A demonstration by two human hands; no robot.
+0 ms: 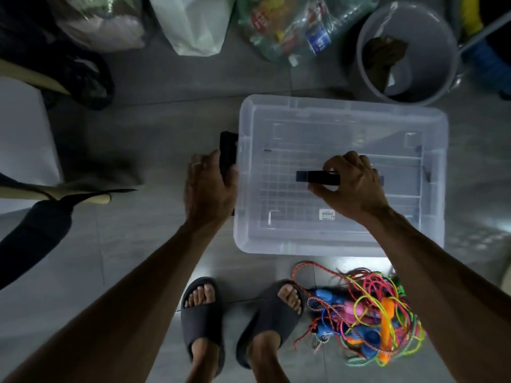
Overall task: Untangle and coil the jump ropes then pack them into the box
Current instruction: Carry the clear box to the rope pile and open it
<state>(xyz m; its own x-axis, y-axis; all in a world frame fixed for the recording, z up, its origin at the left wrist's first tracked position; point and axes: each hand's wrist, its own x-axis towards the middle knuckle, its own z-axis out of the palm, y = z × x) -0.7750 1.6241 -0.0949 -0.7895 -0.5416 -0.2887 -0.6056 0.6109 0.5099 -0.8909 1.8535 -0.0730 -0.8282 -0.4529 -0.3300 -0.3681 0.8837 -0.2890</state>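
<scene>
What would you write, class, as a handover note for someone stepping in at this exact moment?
Left hand: on the black latch at the box's left end.
Right hand: pinches the black handle on top of the lid.
The clear box sits on the floor with its lid on.
The jump ropes lie in a tangled heap by the right foot.
Done: nothing visible yet.
Left: open the box, untangle and coil each rope, pack them in.
</scene>
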